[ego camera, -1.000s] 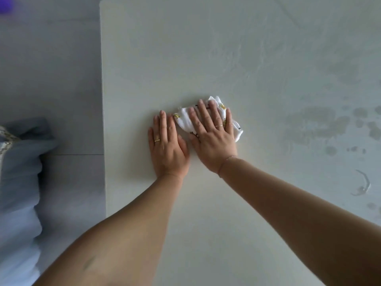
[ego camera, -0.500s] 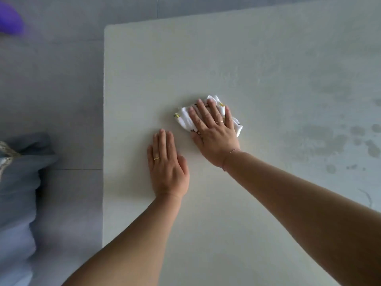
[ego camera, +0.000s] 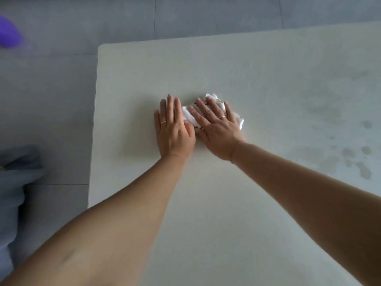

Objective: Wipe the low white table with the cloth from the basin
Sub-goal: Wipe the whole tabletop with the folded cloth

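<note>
At the far left edge a blurred purple shape (ego camera: 8, 34) sits on the grey tiled floor (ego camera: 51, 100), and below it lies a bundle of grey-blue fabric (ego camera: 14, 182); we cannot tell what either one is. The low white table (ego camera: 247, 75) starts to the right of them, and its rounded far-left corner and left edge show against the tiles.

Our left hand (ego camera: 175, 133) lies palm down on the tabletop with its fingers straight and close together, and it grasps nothing. A thin gold ring (ego camera: 163, 122) shows on one finger. The thumb side of the hand sits right against the left end of the cloth (ego camera: 187, 116).

The cloth is white with small yellow marks. It is bunched up on the table, well in from the left edge and about midway between near and far. Our right hand (ego camera: 216, 129) lies flat on top of it, with the fingers straight and slightly spread, pressing it down rather than curling round it. A second ring (ego camera: 222, 116) shows on this hand. Bits of cloth poke out beyond the fingertips and past the little-finger side.

Further right the tabletop carries pale, dull patches and a cluster of darker blotches (ego camera: 365, 170) near the right edge of the view, well apart from the cloth.
</note>
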